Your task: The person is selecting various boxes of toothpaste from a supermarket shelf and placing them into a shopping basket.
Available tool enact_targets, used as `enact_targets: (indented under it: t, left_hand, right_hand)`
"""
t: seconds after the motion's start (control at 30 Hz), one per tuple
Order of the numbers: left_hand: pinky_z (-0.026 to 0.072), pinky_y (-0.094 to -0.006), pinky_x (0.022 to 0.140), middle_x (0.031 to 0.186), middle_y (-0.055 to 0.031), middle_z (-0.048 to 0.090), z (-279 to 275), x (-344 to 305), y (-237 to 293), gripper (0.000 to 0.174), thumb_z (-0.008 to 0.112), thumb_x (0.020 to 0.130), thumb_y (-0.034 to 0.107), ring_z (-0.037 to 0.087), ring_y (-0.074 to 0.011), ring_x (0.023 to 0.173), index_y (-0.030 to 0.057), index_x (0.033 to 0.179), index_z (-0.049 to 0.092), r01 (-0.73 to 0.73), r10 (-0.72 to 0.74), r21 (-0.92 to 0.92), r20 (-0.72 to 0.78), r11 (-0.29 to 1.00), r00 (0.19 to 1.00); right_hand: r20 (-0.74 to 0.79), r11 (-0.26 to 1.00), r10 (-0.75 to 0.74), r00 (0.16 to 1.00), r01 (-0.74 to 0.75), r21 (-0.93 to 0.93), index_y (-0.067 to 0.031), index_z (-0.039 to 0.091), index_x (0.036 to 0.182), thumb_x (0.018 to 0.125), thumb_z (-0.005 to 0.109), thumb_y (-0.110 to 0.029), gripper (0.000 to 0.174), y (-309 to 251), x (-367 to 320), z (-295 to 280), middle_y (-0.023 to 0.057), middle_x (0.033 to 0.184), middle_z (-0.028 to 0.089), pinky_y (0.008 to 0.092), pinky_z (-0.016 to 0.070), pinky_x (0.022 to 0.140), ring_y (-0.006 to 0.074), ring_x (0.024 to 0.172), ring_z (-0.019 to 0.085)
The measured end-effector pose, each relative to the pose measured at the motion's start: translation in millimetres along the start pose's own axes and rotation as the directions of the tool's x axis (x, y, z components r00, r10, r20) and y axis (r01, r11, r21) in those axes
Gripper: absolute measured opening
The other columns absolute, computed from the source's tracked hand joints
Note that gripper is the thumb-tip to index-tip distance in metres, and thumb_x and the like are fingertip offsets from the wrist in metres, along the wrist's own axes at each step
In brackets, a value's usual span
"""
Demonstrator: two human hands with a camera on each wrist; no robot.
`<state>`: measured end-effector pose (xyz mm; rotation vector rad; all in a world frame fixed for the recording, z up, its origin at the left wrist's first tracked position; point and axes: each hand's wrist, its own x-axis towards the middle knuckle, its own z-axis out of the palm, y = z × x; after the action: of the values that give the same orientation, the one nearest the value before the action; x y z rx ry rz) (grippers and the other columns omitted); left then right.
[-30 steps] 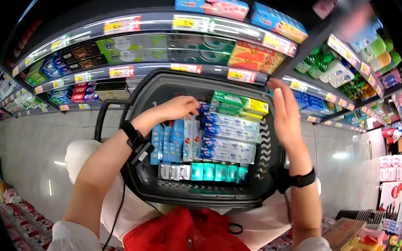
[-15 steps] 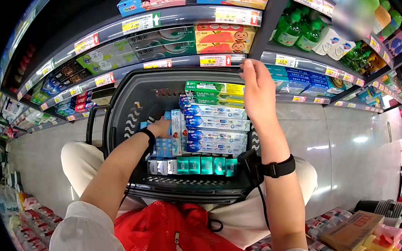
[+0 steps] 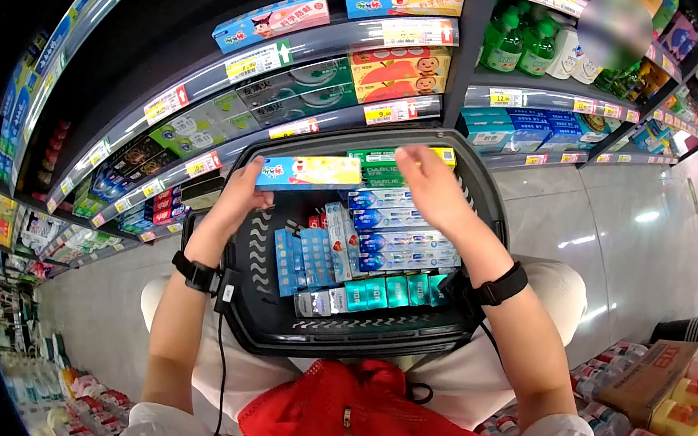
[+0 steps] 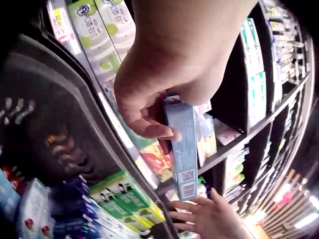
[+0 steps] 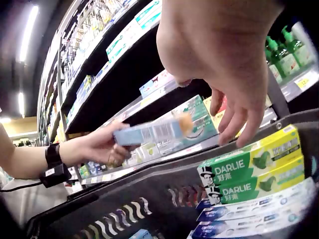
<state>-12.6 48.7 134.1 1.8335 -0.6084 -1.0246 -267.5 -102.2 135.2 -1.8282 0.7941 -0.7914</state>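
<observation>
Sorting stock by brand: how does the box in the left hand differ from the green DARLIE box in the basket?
The held box is light blue with yellow; the DARLIE box is green with yellow. The left hand grips the held box above the basket; the DARLIE box lies inside, stacked on others. Both are long, narrow cartons.

The left hand (image 3: 242, 195), forearm raised, pinches a long box (image 3: 310, 172) by one end, while the right hand (image 3: 429, 188) hovers, fingers loosely spread, just past the end opposite that grip.
</observation>
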Motion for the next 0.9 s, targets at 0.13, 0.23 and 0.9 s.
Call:
enact_targets:
  t: [0.13, 0.23, 0.9]
  left_hand:
    - [0.0399, -0.0241, 0.057, 0.074, -0.0038, 0.053, 24.8, -32.9, 28.9, 0.040, 0.038, 0.092, 0.040, 0.049, -0.0114, 0.061, 0.0029, 0.091, 0.050, -0.152, 0.216, -0.342, 0.157, 0.927, 0.964]
    - [0.0413, -0.0243, 0.062, 0.078, -0.0040, 0.054, 22.3, -39.1, 28.5, 0.041, 0.039, 0.091, 0.042, 0.049, -0.0111, 0.065, 0.0030, 0.093, 0.051, -0.153, 0.229, -0.359, 0.181, 0.921, 0.956]
    - [0.0439, -0.0318, 0.079, 0.099, -0.0123, 0.057, 23.0, -44.4, 28.0, 0.034, 0.067, 0.070, 0.005, 0.055, -0.0246, 0.092, 0.0025, 0.101, 0.055, -0.689, 0.765, 0.566, 0.152, 0.452, 0.626]
  right_hand:
    - [0.291, 0.868, 0.295, 0.910, -0.383, 0.316, 0.0026, 0.047, 0.108, 0.089, 0.044, -0.038, 0.044, -7.5, -5.7, 15.8, 0.0118, 0.092, 0.057, 0.0282, 0.0443, 0.072, 0.0172, 0.079, 0.058]
    - [0.362, 0.783, 0.287, 0.887, -0.435, 0.444, 0.0011, 0.049, 0.104, 0.089, 0.046, -0.033, 0.037, -13.3, -6.9, 14.3, 0.0083, 0.084, 0.058, 0.0264, 0.0448, 0.069, 0.0144, 0.074, 0.057]
    - [0.290, 0.757, -0.002, 0.957, -0.188, 0.626, 0.0022, 0.043, 0.116, 0.080, 0.058, -0.002, 0.040, -21.2, -10.7, 17.0, 0.0099, 0.105, 0.056, 0.0313, 0.0469, 0.079, 0.0197, 0.086, 0.059]
